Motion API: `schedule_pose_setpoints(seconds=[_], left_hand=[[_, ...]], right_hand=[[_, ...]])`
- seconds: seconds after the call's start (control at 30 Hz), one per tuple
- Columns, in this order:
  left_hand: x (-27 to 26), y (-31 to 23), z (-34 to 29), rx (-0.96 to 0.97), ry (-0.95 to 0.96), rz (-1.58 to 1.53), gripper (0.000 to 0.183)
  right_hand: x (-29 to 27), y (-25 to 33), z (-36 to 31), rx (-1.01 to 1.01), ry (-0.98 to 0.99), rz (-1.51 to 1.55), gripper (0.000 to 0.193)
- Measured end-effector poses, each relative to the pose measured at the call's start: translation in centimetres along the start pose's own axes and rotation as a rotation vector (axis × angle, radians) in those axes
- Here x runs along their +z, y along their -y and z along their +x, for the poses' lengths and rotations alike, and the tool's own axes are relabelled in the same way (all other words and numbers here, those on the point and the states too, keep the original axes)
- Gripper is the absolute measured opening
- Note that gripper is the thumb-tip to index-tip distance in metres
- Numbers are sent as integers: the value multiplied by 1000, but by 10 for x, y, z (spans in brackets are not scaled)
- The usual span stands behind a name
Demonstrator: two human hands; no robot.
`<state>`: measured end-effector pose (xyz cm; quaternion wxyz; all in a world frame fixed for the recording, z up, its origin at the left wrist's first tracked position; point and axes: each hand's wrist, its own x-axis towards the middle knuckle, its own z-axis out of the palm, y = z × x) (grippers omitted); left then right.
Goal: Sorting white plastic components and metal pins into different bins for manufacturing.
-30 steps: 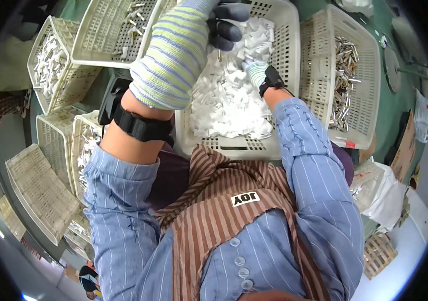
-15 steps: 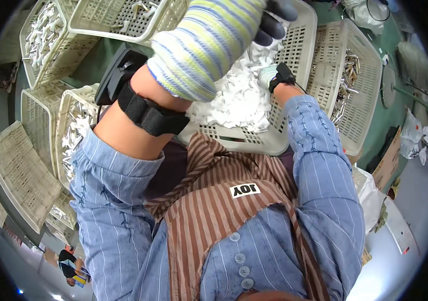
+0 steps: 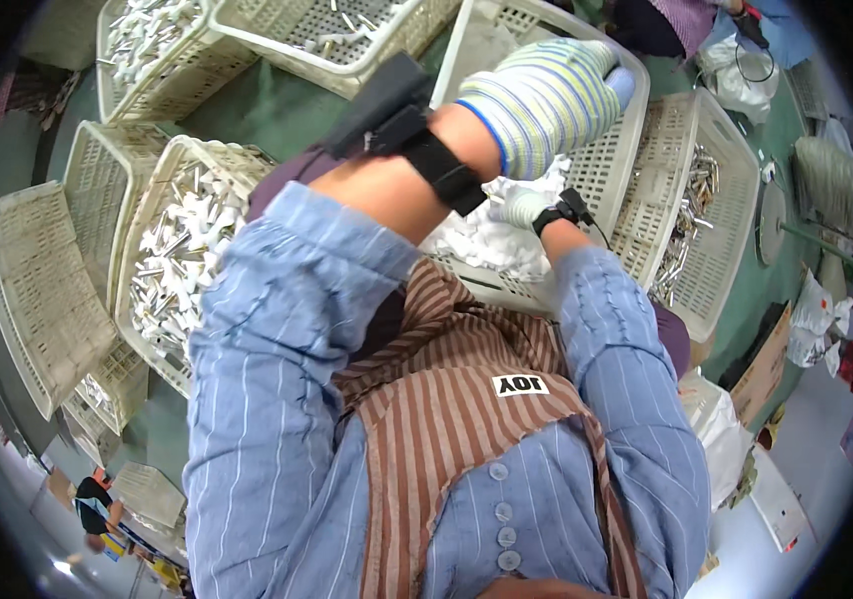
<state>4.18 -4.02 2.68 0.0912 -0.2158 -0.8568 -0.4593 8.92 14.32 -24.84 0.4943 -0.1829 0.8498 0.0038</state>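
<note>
My left hand (image 3: 558,105), in a striped knit glove with grey fingertips, is over the far right part of a white perforated crate (image 3: 601,150). Its back faces me and its fingers are curled; whatever they hold is hidden. My right hand (image 3: 524,207), also gloved, is lower, inside the crate at the near side of a heap of white plastic pieces (image 3: 486,248). Its fingers are drawn together, with something small and pale at their tips that I cannot make out. My left forearm covers part of the heap.
To the left stands a crate of white-and-metal parts (image 3: 182,250), and another such crate (image 3: 152,40) is at the far left. A crate with metal pieces (image 3: 691,220) is on the right. A broom (image 3: 831,180) and plastic bags (image 3: 736,75) lie beyond.
My left hand has moved right and nearer to me, its fingers now curled. My right hand has shifted slightly nearer to me and left. The whole view has shifted a little.
</note>
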Motion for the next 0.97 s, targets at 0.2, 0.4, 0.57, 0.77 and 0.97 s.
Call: schedule_pose_setpoints(seconds=[0.2,0.4,0.57,0.77,0.97], left_hand=[[10,-3,2,-52,115,23,33],[9,42,-3,-116,113,33,31],[30,28,0,-851,45,-1132,42],[48,10,8,-586,-20,-1036,32],[45,17,31,-662,-178,-1013,31]], right_hand=[[-37,-24,-51,-468,-319,279,35],[-145,14,-173,-604,-235,1559,26],[-154,31,-194,-657,-588,1910,36],[-168,42,-195,-656,-799,1714,25],[-180,39,-183,-671,-936,1284,37]])
